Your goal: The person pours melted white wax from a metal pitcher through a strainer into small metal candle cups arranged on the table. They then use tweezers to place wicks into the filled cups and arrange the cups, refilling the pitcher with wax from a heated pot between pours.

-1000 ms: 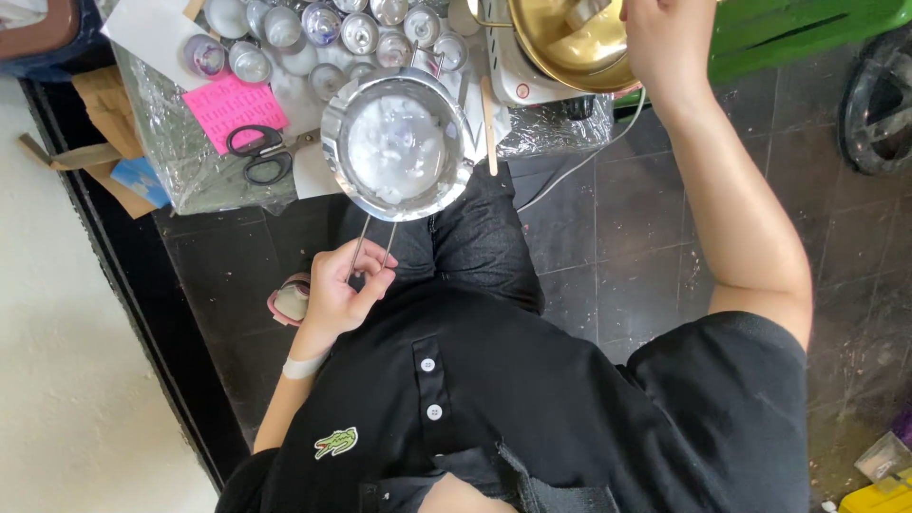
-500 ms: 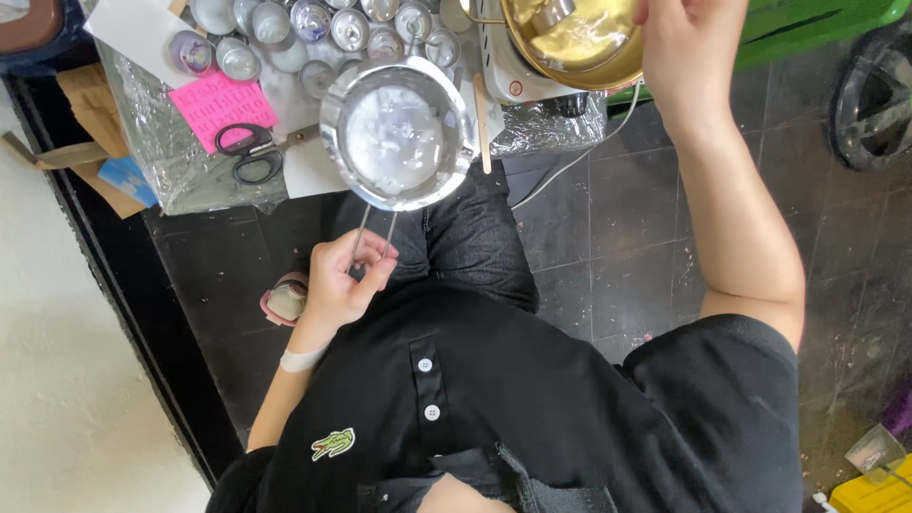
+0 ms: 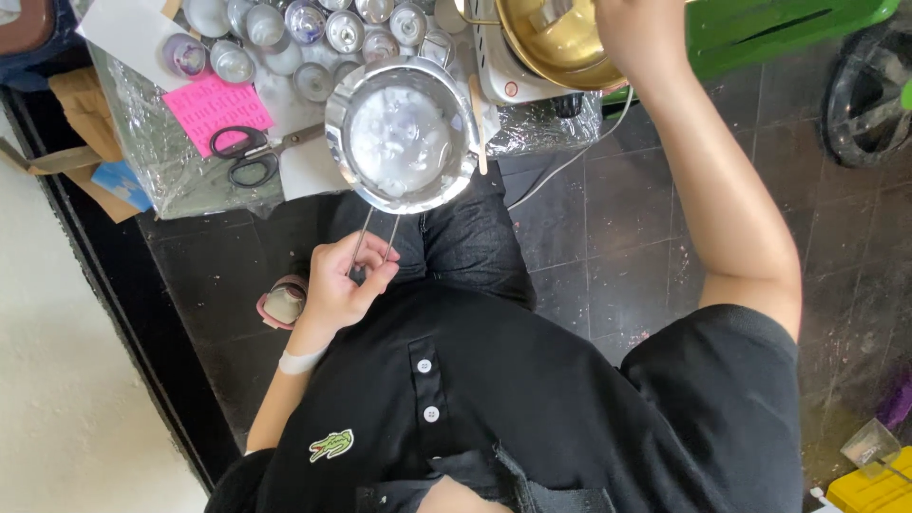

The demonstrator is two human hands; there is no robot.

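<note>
Gripping the wire handle, left hand (image 3: 340, 285) fingers closed, holds steel pot (image 3: 404, 133) of white wax chunks level over bench (image 3: 161, 171) edge. Right hand (image 3: 632, 33) on brass pan (image 3: 556, 43) atop hotplate; its fingers' state can't tell. Melting step underway; steadiness needed.

The left hand (image 3: 342, 285) grips the thin wire handle of a round steel pot (image 3: 402, 136) holding white, lumpy wax-like stuff — the pot hangs over the table edge above the dark-trousered knee. The right hand (image 3: 638, 33) reaches up to a brass-coloured pan (image 3: 556, 43) on a small white hotplate (image 3: 494, 66). Black-handled scissors (image 3: 249, 154) lie beside a pink sheet (image 3: 217, 111) — small round tins (image 3: 313, 28) cluster behind.
</note>
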